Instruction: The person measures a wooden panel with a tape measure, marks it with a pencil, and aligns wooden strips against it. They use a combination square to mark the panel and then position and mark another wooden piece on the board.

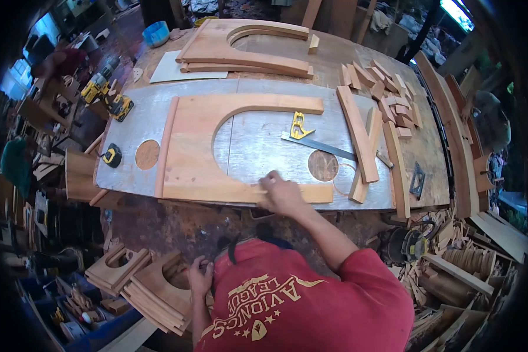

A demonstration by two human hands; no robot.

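Note:
A U-shaped wooden panel [190,129] lies on the grey work surface [252,146]. My right hand [278,195] rests at its near arm, fingers bent together; whatever they hold is too small to make out. My left hand [200,277] hangs below the table edge, beside a stack of cut-out panels [158,287], its fingers loosely bent and apart, with nothing visible in them. A yellow-headed combination square [322,146] lies right of the panel's opening. At the left are a tape measure [112,155] and a yellow drill [118,105].
Another U-shaped panel [217,47] lies at the back near a blue container [156,34]. Loose boards [358,135] and a pile of wood blocks [393,97] occupy the right side. Offcuts and a power tool [405,243] stand below right. A person [64,64] is at far left.

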